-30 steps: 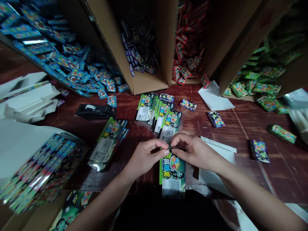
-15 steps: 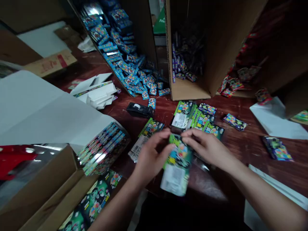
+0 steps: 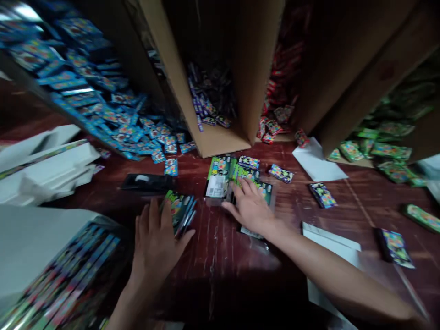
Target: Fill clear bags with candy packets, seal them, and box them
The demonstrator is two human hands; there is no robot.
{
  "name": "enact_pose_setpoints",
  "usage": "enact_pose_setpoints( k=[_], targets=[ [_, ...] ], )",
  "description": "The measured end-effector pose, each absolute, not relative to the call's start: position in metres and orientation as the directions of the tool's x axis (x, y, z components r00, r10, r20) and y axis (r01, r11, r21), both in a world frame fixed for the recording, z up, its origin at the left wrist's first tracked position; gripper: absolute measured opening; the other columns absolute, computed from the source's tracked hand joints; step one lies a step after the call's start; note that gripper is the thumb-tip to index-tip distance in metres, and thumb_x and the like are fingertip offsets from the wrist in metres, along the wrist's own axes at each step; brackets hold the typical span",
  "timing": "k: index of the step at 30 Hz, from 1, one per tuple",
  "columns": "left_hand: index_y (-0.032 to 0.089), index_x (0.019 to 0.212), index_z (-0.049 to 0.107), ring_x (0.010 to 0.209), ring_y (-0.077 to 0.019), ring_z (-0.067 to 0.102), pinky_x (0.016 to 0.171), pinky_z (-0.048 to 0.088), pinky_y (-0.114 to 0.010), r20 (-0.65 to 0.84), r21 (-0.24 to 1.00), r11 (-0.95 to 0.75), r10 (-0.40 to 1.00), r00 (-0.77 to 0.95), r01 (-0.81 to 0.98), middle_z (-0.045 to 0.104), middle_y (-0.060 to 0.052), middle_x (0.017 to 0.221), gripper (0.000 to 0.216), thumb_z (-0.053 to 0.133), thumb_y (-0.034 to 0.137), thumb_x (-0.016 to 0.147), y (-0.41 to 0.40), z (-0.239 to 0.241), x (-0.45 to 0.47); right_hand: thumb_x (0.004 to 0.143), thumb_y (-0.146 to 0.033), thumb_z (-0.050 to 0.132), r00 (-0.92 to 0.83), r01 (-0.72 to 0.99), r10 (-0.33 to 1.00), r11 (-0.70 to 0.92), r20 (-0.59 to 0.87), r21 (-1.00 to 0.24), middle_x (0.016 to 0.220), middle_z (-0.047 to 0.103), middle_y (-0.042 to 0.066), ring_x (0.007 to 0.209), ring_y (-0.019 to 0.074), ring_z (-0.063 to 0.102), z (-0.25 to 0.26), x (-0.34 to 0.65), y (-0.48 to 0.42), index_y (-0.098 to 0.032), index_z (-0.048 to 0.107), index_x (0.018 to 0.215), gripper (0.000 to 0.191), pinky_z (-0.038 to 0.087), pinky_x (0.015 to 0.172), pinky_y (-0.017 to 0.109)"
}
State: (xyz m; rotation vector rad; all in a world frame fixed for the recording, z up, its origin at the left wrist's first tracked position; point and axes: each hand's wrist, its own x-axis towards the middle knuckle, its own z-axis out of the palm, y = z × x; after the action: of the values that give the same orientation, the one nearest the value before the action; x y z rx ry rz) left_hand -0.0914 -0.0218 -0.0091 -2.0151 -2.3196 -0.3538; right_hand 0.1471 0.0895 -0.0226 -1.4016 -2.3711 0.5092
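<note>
My left hand (image 3: 154, 243) lies flat with fingers spread on a stack of green printed packets (image 3: 181, 210) on the dark red table. My right hand (image 3: 250, 208) is open, palm down, fingers resting on a row of green packets (image 3: 220, 176) spread near the middle cardboard box. One packet shows partly under that palm. Neither hand grips anything that I can see. The picture is blurred by motion.
Tilted cardboard boxes stand at the back, spilling blue packs (image 3: 137, 133), purple packs (image 3: 209, 112), red packs (image 3: 275, 123) and green packs (image 3: 378, 146). A black tape dispenser (image 3: 146, 182) lies left of the packets. White sheets (image 3: 318, 165) and loose small packs (image 3: 322, 195) lie right. A bundle of strips (image 3: 65, 270) sits lower left.
The green packet that both hands held above the table is gone from them. My left hand has moved left onto the stack, and my right hand has reached forward onto the row of packets.
</note>
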Motion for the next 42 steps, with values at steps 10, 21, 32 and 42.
enact_pose_setpoints(
  k=[10,21,32,42],
  targets=[
    [0.007,0.152,0.034,0.126,-0.0461,0.052,0.102,0.044,-0.051,-0.258,0.359,0.086,0.966,0.010,0.929,0.052,-0.030,0.137,0.102,0.087,0.037,0.070,0.080,-0.021,0.090,0.103,-0.018,0.037,-0.397,0.864,0.917,0.387,0.037,-0.322,0.142,0.057,0.022,0.134,0.0301,0.048,-0.070,0.237,0.130,-0.003,0.051,0.143,0.045,0.038,0.114,0.046],
    [0.020,0.137,0.053,0.108,-0.0197,0.066,0.094,0.051,-0.030,-0.308,0.849,0.159,0.924,0.227,0.503,0.071,-0.005,0.118,0.041,0.050,0.028,0.097,0.064,-0.030,0.059,0.100,-0.031,0.058,-0.505,0.738,0.862,0.462,0.052,-0.492,0.114,0.068,0.010,0.111,0.0259,0.061,-0.022,0.254,0.120,-0.016,0.065,0.117,0.024,0.047,0.103,0.040],
    [0.019,0.131,0.063,0.106,-0.0225,0.065,0.093,0.050,-0.034,-0.323,0.945,0.288,0.899,0.295,0.156,0.072,-0.007,0.119,0.038,0.058,0.033,0.096,0.014,0.005,0.026,0.099,-0.041,0.060,-0.651,0.616,0.759,0.515,-0.016,-0.596,0.074,0.063,-0.002,0.063,0.0151,0.058,0.021,0.252,0.096,-0.022,0.060,0.088,0.022,0.040,0.061,0.030],
    [0.014,0.108,0.072,0.091,-0.0199,0.070,0.085,0.053,-0.030,-0.383,0.910,0.405,0.902,0.197,-0.085,0.077,-0.007,0.105,0.042,0.087,0.030,0.072,-0.010,-0.001,0.010,0.104,-0.048,0.046,-0.766,0.386,0.643,0.463,0.002,-0.798,0.111,0.073,0.006,0.112,0.0241,0.067,0.042,0.238,0.089,-0.027,0.067,0.105,0.030,0.050,0.103,0.044]
  ],
)
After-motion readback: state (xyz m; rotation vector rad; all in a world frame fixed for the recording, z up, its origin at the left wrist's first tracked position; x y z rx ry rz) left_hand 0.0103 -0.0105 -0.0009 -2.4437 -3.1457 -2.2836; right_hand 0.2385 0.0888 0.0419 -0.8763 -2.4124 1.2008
